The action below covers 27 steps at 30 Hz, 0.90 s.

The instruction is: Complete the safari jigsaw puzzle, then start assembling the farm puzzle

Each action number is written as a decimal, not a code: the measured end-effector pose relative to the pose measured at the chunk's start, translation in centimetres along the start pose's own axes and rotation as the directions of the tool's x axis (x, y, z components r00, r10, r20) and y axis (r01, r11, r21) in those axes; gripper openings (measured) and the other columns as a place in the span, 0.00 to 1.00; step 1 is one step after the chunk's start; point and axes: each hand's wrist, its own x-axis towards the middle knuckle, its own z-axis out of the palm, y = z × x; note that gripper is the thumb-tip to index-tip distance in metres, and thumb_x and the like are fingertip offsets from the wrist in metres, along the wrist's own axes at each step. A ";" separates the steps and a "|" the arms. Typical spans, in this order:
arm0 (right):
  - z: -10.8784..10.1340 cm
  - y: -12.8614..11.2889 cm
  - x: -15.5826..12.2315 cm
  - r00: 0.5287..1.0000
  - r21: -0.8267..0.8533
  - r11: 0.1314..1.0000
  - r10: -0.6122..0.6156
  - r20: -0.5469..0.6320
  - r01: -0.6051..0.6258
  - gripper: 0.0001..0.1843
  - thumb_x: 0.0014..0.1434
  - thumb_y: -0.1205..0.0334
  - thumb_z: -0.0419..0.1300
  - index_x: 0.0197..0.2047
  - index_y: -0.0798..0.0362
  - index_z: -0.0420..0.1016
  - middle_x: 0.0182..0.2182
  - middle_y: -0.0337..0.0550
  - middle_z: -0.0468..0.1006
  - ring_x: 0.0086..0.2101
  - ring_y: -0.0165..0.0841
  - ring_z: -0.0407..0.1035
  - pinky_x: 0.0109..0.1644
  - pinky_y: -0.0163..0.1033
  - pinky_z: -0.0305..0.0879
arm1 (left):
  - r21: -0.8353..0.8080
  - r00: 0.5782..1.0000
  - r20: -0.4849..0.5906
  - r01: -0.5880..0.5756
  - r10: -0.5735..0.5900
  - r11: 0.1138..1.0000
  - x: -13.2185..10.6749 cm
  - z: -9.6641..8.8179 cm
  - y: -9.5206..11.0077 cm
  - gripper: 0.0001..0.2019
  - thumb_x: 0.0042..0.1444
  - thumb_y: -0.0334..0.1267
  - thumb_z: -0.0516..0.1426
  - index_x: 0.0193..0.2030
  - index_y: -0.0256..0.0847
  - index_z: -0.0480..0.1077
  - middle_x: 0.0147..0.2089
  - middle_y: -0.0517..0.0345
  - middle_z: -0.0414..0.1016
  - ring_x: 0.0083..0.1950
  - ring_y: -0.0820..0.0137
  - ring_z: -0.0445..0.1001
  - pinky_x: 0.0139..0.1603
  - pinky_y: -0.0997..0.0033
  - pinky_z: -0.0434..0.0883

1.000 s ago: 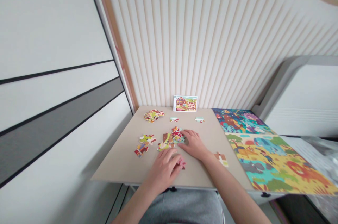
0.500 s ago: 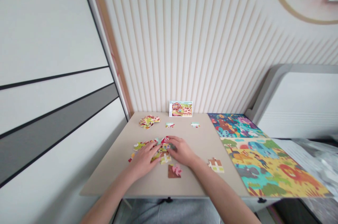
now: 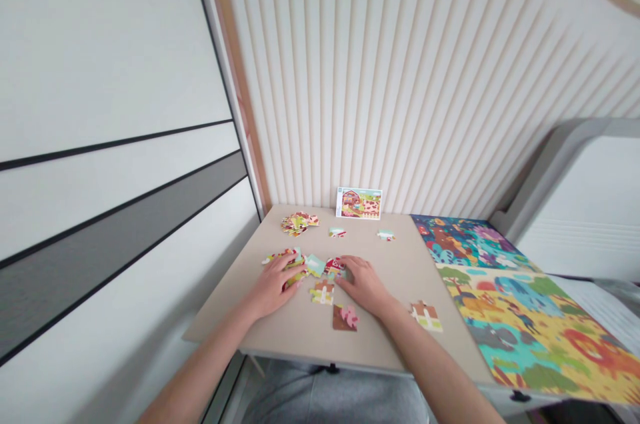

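My left hand (image 3: 273, 285) lies with fingers spread over a cluster of colourful puzzle pieces (image 3: 296, 276), partly covering them. My right hand (image 3: 367, 285) rests on the table, thumb and fingers apart, its fingertips touching the edge of a red barn puzzle piece (image 3: 333, 267). Between the hands lies a pale blue puzzle piece (image 3: 315, 265). Just below it is a brown and green fence piece (image 3: 323, 292). A brown piece with a pink pig shape (image 3: 345, 318) sits nearer the front edge. What lies under my fingers is partly hidden.
A picture card (image 3: 359, 203) leans at the wall. A heap of pieces (image 3: 299, 223) lies at the back left. Two sky pieces, one left (image 3: 337, 233) and one right (image 3: 386, 235), lie before the card. A fence piece (image 3: 427, 316) and two finished puzzles, dark (image 3: 470, 241) and yellow (image 3: 530, 324), are rightward.
My hands have moved apart, the left one shifting left across the pieces. More of the pale blue piece and the red barn piece now shows between them. The camera view has turned slightly left.
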 end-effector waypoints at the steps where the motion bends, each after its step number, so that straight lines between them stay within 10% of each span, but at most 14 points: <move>1: 0.0 -0.1 0.0 1.000 -0.028 1.000 0.011 0.003 -0.011 0.18 0.61 0.58 0.63 0.55 0.48 0.74 0.54 0.48 0.76 0.54 0.41 0.69 0.60 0.48 0.61 | 0.006 1.000 -0.015 0.005 -0.005 1.000 -0.1 0.1 0.1 0.18 0.65 0.40 0.54 0.61 0.51 0.72 0.67 0.51 0.65 0.69 0.55 0.62 0.69 0.46 0.61; 8: -0.4 0.1 -0.4 0.997 -0.118 0.990 0.075 -0.032 -0.079 0.13 0.64 0.61 0.59 0.51 0.46 0.77 0.48 0.47 0.79 0.50 0.41 0.70 0.56 0.48 0.60 | -0.001 0.991 -0.126 0.053 -0.053 0.999 -0.4 -0.5 0.7 0.11 0.62 0.39 0.56 0.46 0.49 0.78 0.57 0.53 0.73 0.63 0.57 0.67 0.67 0.47 0.63; 14: 0.0 -0.5 0.1 0.999 -0.067 0.998 -0.017 0.047 0.020 0.18 0.64 0.64 0.57 0.56 0.46 0.75 0.52 0.46 0.79 0.54 0.40 0.69 0.59 0.49 0.61 | -0.029 0.997 -0.079 -0.021 0.018 0.999 -0.5 0.2 0.6 0.18 0.62 0.40 0.57 0.59 0.47 0.72 0.60 0.52 0.71 0.64 0.58 0.67 0.68 0.49 0.63; 27: -1.3 -0.5 -1.2 0.994 0.021 0.995 -0.099 0.053 0.098 0.16 0.65 0.61 0.58 0.55 0.45 0.77 0.55 0.48 0.75 0.55 0.39 0.69 0.62 0.48 0.63 | 0.005 0.991 -0.125 0.040 -0.039 0.999 -0.9 0.7 -0.3 0.13 0.65 0.41 0.53 0.53 0.49 0.74 0.53 0.54 0.76 0.57 0.59 0.72 0.60 0.52 0.68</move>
